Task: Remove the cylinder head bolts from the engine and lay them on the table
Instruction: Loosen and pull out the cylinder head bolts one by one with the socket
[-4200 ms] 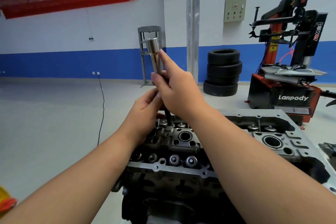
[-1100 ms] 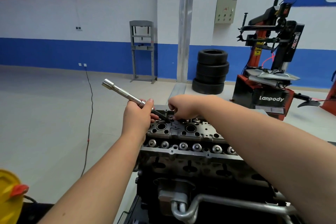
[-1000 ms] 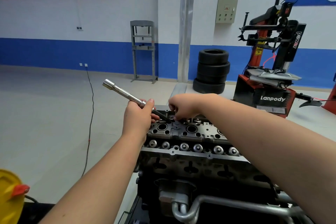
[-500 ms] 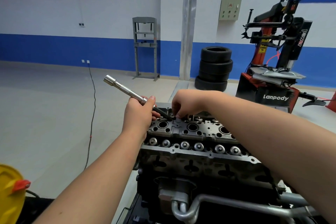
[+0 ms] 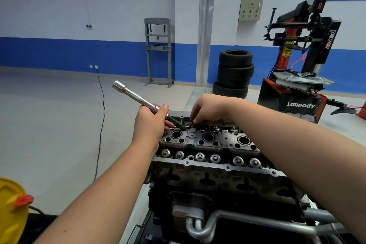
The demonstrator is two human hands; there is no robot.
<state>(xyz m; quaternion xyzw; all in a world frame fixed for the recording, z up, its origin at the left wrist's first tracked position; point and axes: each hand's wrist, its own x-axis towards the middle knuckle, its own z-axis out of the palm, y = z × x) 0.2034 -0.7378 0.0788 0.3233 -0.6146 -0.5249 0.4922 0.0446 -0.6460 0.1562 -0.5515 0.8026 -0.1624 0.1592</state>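
Since the extension bar [image 5: 138, 99] stood upright seconds ago, the left hand [image 5: 151, 125] now grips it tilted aside. The right hand [image 5: 208, 109] has dropped to the cylinder head [image 5: 208, 144], fingertips pinching at a bolt [image 5: 193, 124], probably loosened for lifting out; no tabletop shows.

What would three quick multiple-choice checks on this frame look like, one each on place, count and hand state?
1. Where are the right hand's fingertips?
A. on top of the cylinder head
B. on the yellow container
C. on the tyre changer

2. How many tyres are stacked by the wall?
A. one
B. three
C. five

3. What is the left hand doing?
A. hanging open
B. pressing flat on the head
C. gripping the socket extension bar

Answers: 1 A, the right hand reaches down to the cylinder head. 2 B, the tyres stack three high. 3 C, the left hand wraps the socket extension bar.
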